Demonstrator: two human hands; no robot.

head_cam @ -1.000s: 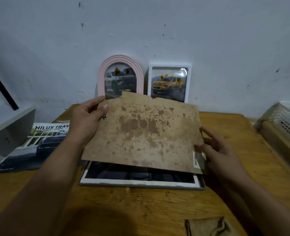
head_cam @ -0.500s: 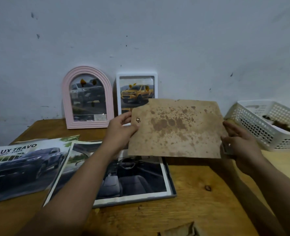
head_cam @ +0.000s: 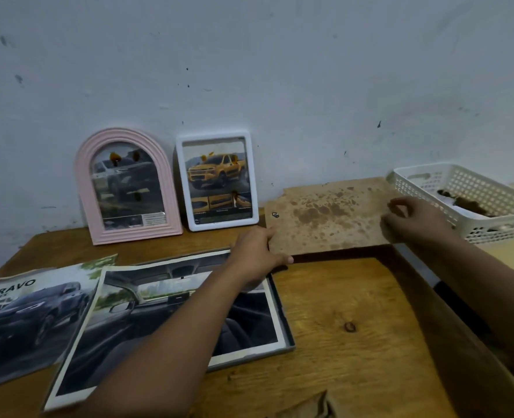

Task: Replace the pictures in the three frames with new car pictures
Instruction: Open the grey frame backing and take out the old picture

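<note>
I saw the stained backing board (head_cam: 329,217) lying at the far right of the tabletop (head_cam: 349,312), leaning toward the wall, between my two hands. My left hand (head_cam: 257,253) touched its near-left corner with fingers fairly straight. My right hand (head_cam: 414,218) rested on its right edge, fingers loosely curled; I could not tell whether they pinched it. The white basket (head_cam: 472,200) sat just right of the board. The open frame with the car-interior picture (head_cam: 171,321) lay near left, under my left forearm. The pink arched frame (head_cam: 127,185) and white frame (head_cam: 218,181) stood against the wall.
</note>
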